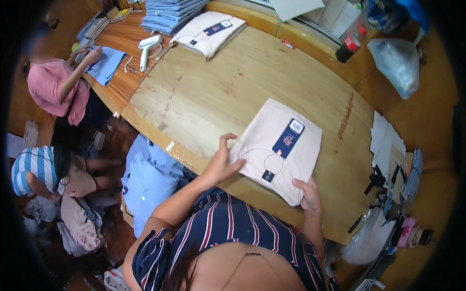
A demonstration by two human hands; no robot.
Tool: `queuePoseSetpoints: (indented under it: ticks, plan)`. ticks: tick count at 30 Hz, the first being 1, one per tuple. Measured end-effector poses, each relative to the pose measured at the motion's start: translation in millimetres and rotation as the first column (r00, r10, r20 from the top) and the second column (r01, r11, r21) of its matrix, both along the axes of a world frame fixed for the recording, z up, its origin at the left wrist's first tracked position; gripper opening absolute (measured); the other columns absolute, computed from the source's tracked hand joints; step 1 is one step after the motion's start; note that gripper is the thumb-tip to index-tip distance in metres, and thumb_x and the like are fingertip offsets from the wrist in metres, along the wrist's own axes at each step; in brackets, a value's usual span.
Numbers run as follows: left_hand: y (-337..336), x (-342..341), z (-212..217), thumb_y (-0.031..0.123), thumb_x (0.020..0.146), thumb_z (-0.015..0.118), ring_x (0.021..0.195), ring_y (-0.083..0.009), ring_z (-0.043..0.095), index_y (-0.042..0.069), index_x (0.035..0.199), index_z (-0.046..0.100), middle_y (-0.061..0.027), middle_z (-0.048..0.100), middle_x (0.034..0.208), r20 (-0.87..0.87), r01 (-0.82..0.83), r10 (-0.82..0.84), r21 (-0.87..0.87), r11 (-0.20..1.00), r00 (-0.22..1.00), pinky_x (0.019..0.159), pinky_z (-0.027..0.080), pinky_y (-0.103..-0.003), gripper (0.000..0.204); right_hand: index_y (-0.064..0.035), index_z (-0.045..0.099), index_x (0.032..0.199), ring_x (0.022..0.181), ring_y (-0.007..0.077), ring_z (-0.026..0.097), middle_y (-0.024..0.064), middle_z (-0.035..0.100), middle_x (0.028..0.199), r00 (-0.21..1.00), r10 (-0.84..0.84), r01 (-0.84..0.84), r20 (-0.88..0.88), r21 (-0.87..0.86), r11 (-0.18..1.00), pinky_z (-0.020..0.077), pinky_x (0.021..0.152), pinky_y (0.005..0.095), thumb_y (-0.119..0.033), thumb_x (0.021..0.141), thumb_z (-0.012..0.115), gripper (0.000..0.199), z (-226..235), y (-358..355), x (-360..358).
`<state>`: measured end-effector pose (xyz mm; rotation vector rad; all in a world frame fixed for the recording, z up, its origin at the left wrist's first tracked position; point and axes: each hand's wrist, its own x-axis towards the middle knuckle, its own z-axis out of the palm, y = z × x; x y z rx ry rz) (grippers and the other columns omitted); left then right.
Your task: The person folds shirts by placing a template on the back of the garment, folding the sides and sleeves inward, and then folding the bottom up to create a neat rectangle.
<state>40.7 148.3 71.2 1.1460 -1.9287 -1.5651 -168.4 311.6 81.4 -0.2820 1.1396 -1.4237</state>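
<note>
A folded cream shirt with a dark blue hang tag lies flat on the wooden table just in front of me. My left hand rests on the shirt's near left edge, fingers spread and pressing on the fabric. At the shirt's near right corner my right hand grips the edge. The shirt's collar end points toward me.
A stack of folded cream shirts and a pile of blue shirts sit at the table's far side, beside a white hand-held tool. A person in pink handles a blue garment at left. Blue shirts hang below the table edge. A bottle stands at the back.
</note>
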Motion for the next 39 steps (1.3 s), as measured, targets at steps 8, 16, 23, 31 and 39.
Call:
queuePoseSetpoints:
  ticks: [8,16,23,31,39]
  plan:
    - [-237,43,68,-0.004,0.074,0.054,0.080,-0.0096,0.044,0.003,0.099,0.041,-0.0023,0.044,0.092,-0.133,-0.130,0.043,-0.764,0.632,0.990,0.068,0.038,-0.021,0.030,0.0027,0.027,0.123,0.108,0.0183,0.042,0.0115,0.042,0.118,0.940,0.152,-0.248,-0.305,-0.309,0.918,0.0339,0.092,0.0303,-0.011,0.076,0.060,0.060,50,-270,19]
    - [-454,50,19,0.003,0.078,0.052,0.076,-0.0089,0.041,0.003,0.100,0.047,-0.0023,0.047,0.090,-0.068,-0.239,0.233,-0.431,0.870,0.970,0.066,0.036,-0.021,0.023,-0.0009,0.021,0.124,0.105,0.0219,0.042,0.0142,0.036,0.119,0.947,0.018,-0.166,-0.321,-0.439,0.883,0.0373,0.087,0.0322,-0.003,0.076,0.050,0.056,-42,-496,53]
    - [-501,43,-62,0.007,0.075,0.056,0.096,-0.0224,0.047,0.000,0.104,0.047,-0.0146,0.051,0.101,0.041,-0.311,0.438,-0.645,0.698,0.898,0.085,0.035,-0.032,0.031,-0.0067,0.017,0.116,0.076,0.0383,0.054,0.0245,0.038,0.105,0.987,0.085,-0.115,-0.140,-0.227,0.967,0.0513,0.041,0.0448,0.005,0.073,0.045,0.053,-73,-531,52]
    - [-464,-68,-135,0.016,0.077,0.058,0.094,-0.0327,0.049,-0.014,0.109,0.038,-0.0277,0.049,0.102,-0.271,-0.686,0.782,-0.682,0.255,0.561,0.085,0.037,-0.041,0.048,-0.0136,0.003,0.134,0.051,0.0156,0.054,0.0112,0.057,0.073,0.817,0.225,-0.327,-0.531,-0.104,0.939,0.0462,0.046,0.0282,-0.014,0.081,0.049,0.070,-53,-371,29]
    - [-353,-168,-138,0.019,0.079,0.056,0.094,-0.0326,0.049,-0.012,0.111,0.037,-0.0266,0.047,0.104,-0.079,-0.245,0.498,-0.929,0.278,0.864,0.084,0.038,-0.041,0.049,-0.0058,0.050,0.110,0.061,0.0127,0.056,0.0065,0.057,0.072,0.727,-0.342,0.502,-0.596,0.121,0.857,0.0477,0.051,0.0245,0.001,0.072,0.049,0.038,-27,81,22]
